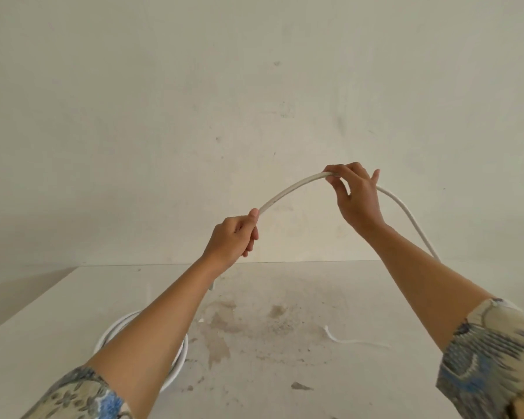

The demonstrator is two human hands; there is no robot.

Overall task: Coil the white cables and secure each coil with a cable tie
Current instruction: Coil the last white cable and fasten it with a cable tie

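Your left hand (233,237) clenched round the white cable (288,192), your right hand (356,195) pinched it higher up, cable arched left to right above the table (285,343), trailing down past your right forearm, a finished coil (180,358) lay under your left arm

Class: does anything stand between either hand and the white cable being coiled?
Nothing visible does. The left hand and right hand both already grip the white cable, which arcs between them above the table.
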